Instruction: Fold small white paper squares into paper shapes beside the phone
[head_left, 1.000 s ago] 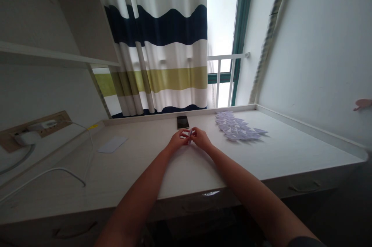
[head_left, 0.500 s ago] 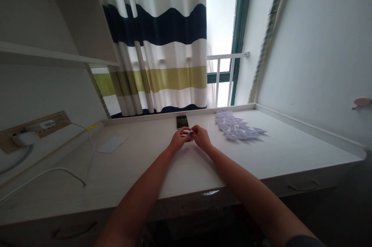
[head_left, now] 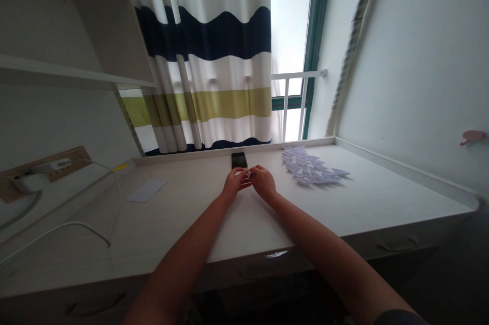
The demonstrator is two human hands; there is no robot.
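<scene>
My left hand (head_left: 233, 184) and my right hand (head_left: 263, 182) meet above the middle of the desk. Between their fingertips is a small folded piece of paper (head_left: 249, 174), mostly covered by the fingers. Both hands are closed on it in a pinch. Just beyond my left hand lies a dark phone (head_left: 239, 160), flat on the desk. To the right of my right hand spreads a heap of folded white paper pieces (head_left: 311, 167), pointed and overlapping in rows.
Flat paper sheets (head_left: 147, 190) lie on the desk (head_left: 183, 213) at the left. A white cable (head_left: 87, 223) runs from the wall socket (head_left: 57, 165) across the left side. A raised rim (head_left: 405, 172) borders the desk, with a curtain (head_left: 229, 75) behind it.
My right hand has turned slightly and its fingers now cover more of the folded paper. The phone, the heap and the flat sheets stay in place.
</scene>
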